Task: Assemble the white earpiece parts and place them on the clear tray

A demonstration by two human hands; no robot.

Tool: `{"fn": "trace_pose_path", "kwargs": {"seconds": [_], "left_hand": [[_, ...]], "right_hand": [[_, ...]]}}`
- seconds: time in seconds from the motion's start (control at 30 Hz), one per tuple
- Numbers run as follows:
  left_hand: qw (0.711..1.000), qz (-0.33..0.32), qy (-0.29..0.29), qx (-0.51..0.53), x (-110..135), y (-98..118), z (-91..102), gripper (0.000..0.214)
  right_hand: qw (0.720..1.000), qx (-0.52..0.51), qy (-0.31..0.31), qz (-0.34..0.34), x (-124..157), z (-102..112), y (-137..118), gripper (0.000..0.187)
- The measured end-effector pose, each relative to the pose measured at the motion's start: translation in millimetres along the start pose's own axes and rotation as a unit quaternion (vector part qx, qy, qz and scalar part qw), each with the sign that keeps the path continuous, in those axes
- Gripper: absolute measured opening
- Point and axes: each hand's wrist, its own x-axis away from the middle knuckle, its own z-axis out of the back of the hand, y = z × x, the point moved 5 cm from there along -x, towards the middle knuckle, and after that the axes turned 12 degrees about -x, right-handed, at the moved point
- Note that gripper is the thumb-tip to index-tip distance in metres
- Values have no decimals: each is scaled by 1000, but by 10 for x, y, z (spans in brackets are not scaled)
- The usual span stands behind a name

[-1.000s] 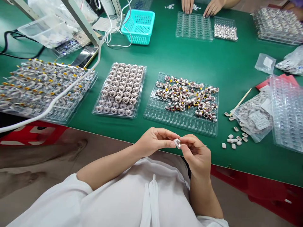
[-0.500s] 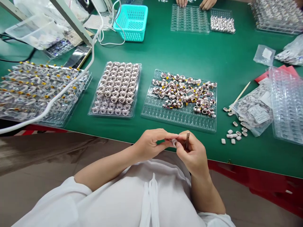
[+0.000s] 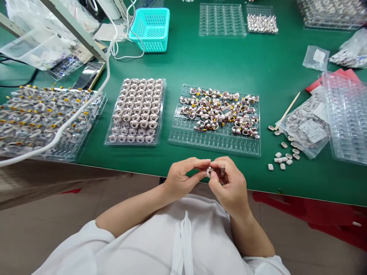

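Observation:
Close to the table's front edge, my left hand (image 3: 182, 179) pinches a small whitish plastic shell (image 3: 209, 172) between thumb and fingertips. My right hand (image 3: 231, 187) meets it from the other side, thumb and index finger closed on the same shell. A short flat metal tool (image 3: 223, 171), perhaps tweezers, sticks up between the right fingers; most of it is hidden. Just beyond my hands lies a clear tray (image 3: 197, 142) bearing jumbled beige pieces (image 3: 220, 110) with yellow tabs and dark wires. To its left, another clear tray (image 3: 132, 143) carries rows of beige shells (image 3: 137, 103).
Stacked trays of wired parts (image 3: 40, 118) stand at left, crossed by a white cable (image 3: 83, 104). A turquoise basket (image 3: 151, 44) is behind. On the right lie loose white caps (image 3: 283, 159), a bag of caps (image 3: 306, 128) and clear trays (image 3: 344, 118). Across the table sits an empty-celled tray (image 3: 223, 19).
The shell has turned slightly between my fingers, and the metal tool has tilted. The view has shifted a little. A co-worker's hands at the far tray have left the view.

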Motion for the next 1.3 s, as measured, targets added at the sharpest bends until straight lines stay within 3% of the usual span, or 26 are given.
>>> {"fn": "trace_pose_path", "kwargs": {"seconds": [0.3,0.6,0.97,1.3], "left_hand": [[996,-65,35,-53,-15,59,23,28],[993,-79,44,-73,-12,62,1,28],[997,67,-7,36,-78,-25,-49,22],[990,114,-37,72,-49,-64,-92,22]], "right_hand": [[1000,-25,-5,-16,-5,-28,60,21],[1000,-15,20,-1,-36,-15,103,20],[995,-63,-3,-79,-33,117,264,14],[995,-17,-11,-101,-65,127,160,3]]}}
